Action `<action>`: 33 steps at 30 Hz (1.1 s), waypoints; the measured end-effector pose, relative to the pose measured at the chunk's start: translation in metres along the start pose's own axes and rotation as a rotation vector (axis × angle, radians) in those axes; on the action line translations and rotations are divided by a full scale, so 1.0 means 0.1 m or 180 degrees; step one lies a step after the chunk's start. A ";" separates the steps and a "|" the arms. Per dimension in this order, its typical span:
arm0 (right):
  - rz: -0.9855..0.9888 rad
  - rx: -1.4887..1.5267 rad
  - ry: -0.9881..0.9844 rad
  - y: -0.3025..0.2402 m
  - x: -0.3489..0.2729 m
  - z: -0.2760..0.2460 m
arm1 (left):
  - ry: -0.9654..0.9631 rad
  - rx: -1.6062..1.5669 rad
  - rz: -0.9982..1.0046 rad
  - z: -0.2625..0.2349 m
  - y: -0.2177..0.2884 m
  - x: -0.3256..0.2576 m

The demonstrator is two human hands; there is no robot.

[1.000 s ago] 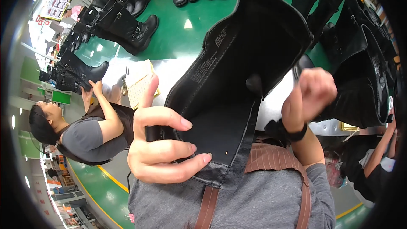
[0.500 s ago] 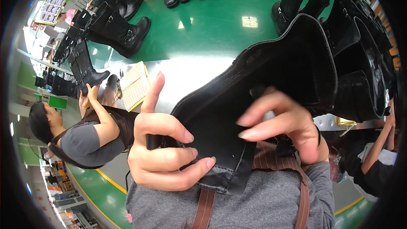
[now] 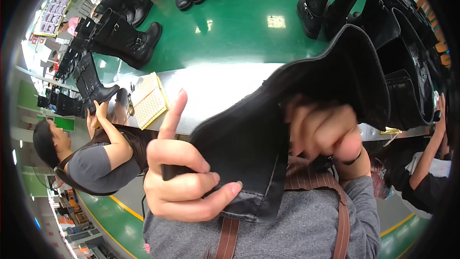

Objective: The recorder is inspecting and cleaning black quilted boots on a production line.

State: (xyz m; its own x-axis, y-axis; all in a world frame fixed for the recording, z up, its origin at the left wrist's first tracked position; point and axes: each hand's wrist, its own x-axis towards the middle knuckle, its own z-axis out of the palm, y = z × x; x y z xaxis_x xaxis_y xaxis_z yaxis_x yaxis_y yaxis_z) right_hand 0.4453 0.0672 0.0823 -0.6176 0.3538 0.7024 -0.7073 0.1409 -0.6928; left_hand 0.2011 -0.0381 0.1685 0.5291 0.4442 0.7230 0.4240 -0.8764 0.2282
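A tall black boot (image 3: 239, 139) lies across my front with its shaft spread, so the dark lining shows. My left hand (image 3: 179, 177) is closed on the edge of the shaft at the lower left, thumb and lower fingers folded over the leather. Its index finger points up, away from the boot. Over the right side of the boot my right hand (image 3: 326, 132) is smeared by motion, its fingers bent downward near the leather edge. Whether it holds anything is not clear. The boot's foot is not visible.
A metal-topped bench edge (image 3: 211, 79) borders a green table (image 3: 230, 33). Black boots (image 3: 127, 38) stand or lie at left, back and right. A yellow-edged card pad (image 3: 149, 100) lies left. A co-worker (image 3: 96, 158) at left handles a boot (image 3: 91, 79); another person (image 3: 421, 172) is at right.
My right hand's fingers, spread and reaching left before, are now curled downward and farther right. The boot's upper part has tipped slightly. My left hand keeps its grip.
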 end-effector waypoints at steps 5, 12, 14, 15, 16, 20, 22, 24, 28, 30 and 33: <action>0.0336 -0.0013 -0.0256 -0.02 0.01 0.02 | 0.0097 0.0041 -0.0077 -0.02 -0.02 -0.04; 0.0983 -0.1094 0.1025 -0.12 0.00 -0.14 | 0.0192 0.0980 -0.0454 -0.13 -0.15 0.03; 0.1090 -0.2126 0.1014 -0.05 0.01 -0.20 | 0.0128 0.0826 -0.0569 -0.15 -0.23 0.13; 0.0882 -0.2929 0.0923 -0.03 0.02 -0.26 | 0.0511 0.1028 -0.0571 -0.08 -0.31 0.17; 0.0744 -0.3131 0.1106 0.02 0.02 -0.31 | 0.0684 0.1249 -0.0722 -0.02 -0.36 0.21; 0.0630 -0.3164 0.1713 0.21 -0.15 -0.42 | 0.0615 0.1592 -0.0501 0.11 -0.50 0.26; 0.1127 -0.2783 0.2059 0.26 -0.40 -0.39 | 0.1314 0.1303 -0.0658 0.30 -0.56 0.13; 0.1353 -0.2251 0.2359 0.41 -0.68 -0.32 | 0.1596 0.1733 -0.0289 0.36 -0.65 -0.08; 0.3248 -0.1944 0.1989 0.88 -1.01 -0.16 | 0.1916 0.0496 -0.1136 1.13 -0.63 -0.76; 0.3063 -0.2440 0.1648 1.05 -1.04 -0.13 | 0.0464 0.0193 -0.2510 1.33 -0.53 -1.10; 0.3177 -0.2334 0.1567 1.17 -0.96 -0.15 | 0.0319 -0.1110 -0.3583 1.64 -0.63 -1.34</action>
State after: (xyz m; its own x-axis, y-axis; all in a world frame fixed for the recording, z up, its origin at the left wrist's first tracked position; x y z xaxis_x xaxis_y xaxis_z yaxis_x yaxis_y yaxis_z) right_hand 0.4278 0.0638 -0.0688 -0.4615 0.8690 -0.1783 0.4159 0.0344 -0.9087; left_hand 0.2242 -0.0119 -0.0500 -0.0808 0.9957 0.0457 0.3828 -0.0113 0.9237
